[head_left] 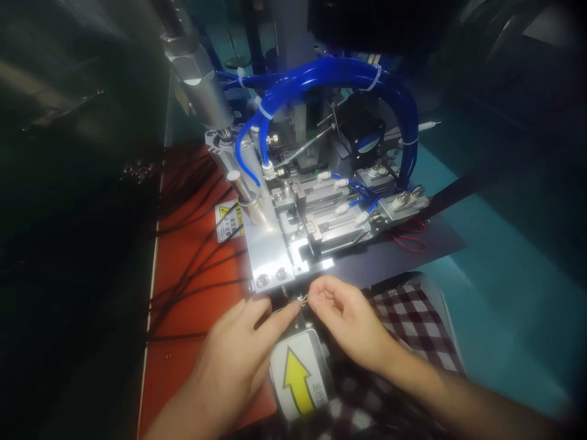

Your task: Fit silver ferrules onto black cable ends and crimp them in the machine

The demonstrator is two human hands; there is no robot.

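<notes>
My right hand [342, 311] is closed in a pinch on thin wires [303, 299] at the front edge of the machine [270, 256]. Opposite it, my left hand [243, 339] reaches in with thumb or index fingertip close to the same wires. Its other fingers curl beneath the metal plate, partly hidden, so I cannot make out whether it grips anything. Just below the fingertips sits a white label with a yellow arrow [297, 379], fixed on a dark block. The far ends of the wires are hidden by the hands and machine.
Blue air hoses [334, 73] arch over the metal cylinders [339, 226]. Black cables [192, 275] cross the orange-red surface [183, 366] on the left, near a warning label [229, 221]. Checkered cloth [417, 318] lies below right, beside a teal surface [495, 305].
</notes>
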